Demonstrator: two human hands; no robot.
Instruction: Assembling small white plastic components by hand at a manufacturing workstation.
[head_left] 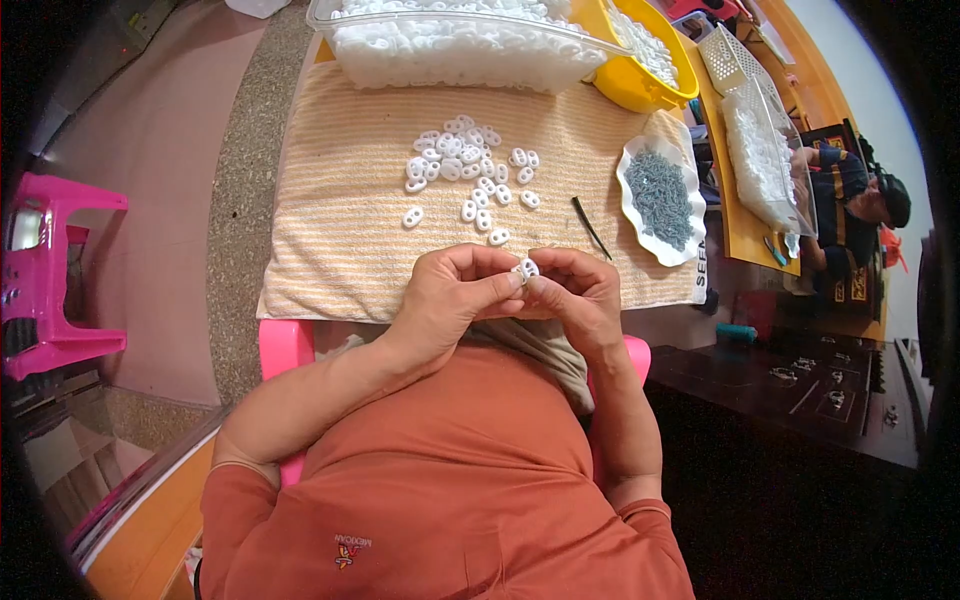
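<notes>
Between both hands, over the near edge of the towel-covered table, is a small white two-hole plastic piece (528,268). My left hand (455,290) pinches its left side between thumb and fingertips. From the right, the thumb and fingers of my right hand (575,295) close on the same piece. Just beyond my hands lies a loose pile of similar white oval two-hole pieces (462,150), several of them scattered singly. A thin black stick-like tool (590,227) rests beyond my right hand. Further right, a white scalloped dish (633,222) holds many tiny grey-blue pieces (660,195), too small to identify.
A clear plastic bin (470,75) of white pieces stands at the table's far side, with a yellow basin (640,92) beside it. Pink plastic stool (60,275) at far left. Another person (850,205) sits at right by a second table (745,235) with another white-filled bin (765,165).
</notes>
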